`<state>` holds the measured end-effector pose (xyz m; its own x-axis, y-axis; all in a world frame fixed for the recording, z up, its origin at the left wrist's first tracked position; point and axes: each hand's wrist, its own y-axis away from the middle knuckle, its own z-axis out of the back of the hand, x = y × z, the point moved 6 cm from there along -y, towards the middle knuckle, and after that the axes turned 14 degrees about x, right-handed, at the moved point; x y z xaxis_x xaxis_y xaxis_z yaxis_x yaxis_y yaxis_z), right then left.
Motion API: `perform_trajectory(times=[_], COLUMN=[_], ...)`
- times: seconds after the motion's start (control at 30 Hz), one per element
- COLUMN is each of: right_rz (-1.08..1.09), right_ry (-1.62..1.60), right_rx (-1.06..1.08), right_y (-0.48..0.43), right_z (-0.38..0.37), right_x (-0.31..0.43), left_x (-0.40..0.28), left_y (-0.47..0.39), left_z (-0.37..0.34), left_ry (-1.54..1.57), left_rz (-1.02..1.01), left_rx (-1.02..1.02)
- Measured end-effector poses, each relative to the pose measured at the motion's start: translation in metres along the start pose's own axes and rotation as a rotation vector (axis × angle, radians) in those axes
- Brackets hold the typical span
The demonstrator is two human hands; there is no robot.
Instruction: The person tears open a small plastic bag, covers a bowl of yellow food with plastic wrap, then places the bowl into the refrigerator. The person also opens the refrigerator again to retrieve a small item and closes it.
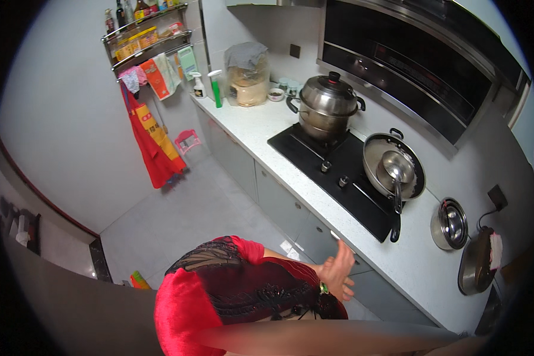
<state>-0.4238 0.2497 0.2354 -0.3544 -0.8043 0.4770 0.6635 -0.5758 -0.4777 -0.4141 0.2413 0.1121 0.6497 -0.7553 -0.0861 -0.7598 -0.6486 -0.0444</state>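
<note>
My left hand [337, 272] is in front of the counter's edge, above the grey drawer fronts. Its fingers are spread and I see nothing in them. A watch with a green face [324, 288] sits on the wrist, below a black lace and red velvet sleeve [258, 285]. A blurred skin-toned band, perhaps my other arm, crosses the bottom of the view close to the camera. My right hand is out of view. Before me a black gas hob [325, 191] carries a lidded steel steamer pot [327, 109] and a wok [370, 155] with a handled steel pan [396, 169] inside.
Nested steel bowls [440, 229] and an oval metal pan [469, 276] stand on the white counter [253, 133]. A spray bottle [198, 86] and a plastic-wrapped bundle [247, 84] are at its far end. The range hood [400, 66] overhangs the hob. A red apron [153, 147] hangs on the wall.
</note>
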Motion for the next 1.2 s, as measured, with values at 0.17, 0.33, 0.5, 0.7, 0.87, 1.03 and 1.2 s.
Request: perform_trajectory(times=[0.17,0.33,0.5,0.7,0.87,1.03,1.2], right_rz=[0.187,0.014,0.096,0.089,0.100,0.269,0.420], right_ry=[0.051,0.074,0.134,0.077,-0.126,-0.190,-0.122], right_rx=[0.077,0.184,0.215,0.292,0.374,0.313,0.161], right_y=[-0.037,-0.072,-0.123,-0.194,-0.254,-0.342,-0.488], right_z=[-0.043,-0.075,-0.122,-0.200,-0.286,-0.328,-0.355], right_x=[0.028,0.021,0.055,0.109,0.168,0.209,0.211], left_x=[-0.041,-0.079,-0.123,-0.185,-0.219,-0.232,-0.252], left_y=[0.058,0.122,0.200,0.324,0.429,0.520,0.580], left_z=[-0.016,-0.031,-0.057,-0.033,-0.008,-0.011,-0.010], left_ry=[-0.306,-0.287,-0.427,-0.521,-0.473,-0.394,-0.349], left_rz=[-0.061,-0.406,-0.555,-0.658,-0.804,-0.948,-1.080], left_rx=[0.318,0.183,0.279,-0.208,-0.427,-0.573,-0.604])
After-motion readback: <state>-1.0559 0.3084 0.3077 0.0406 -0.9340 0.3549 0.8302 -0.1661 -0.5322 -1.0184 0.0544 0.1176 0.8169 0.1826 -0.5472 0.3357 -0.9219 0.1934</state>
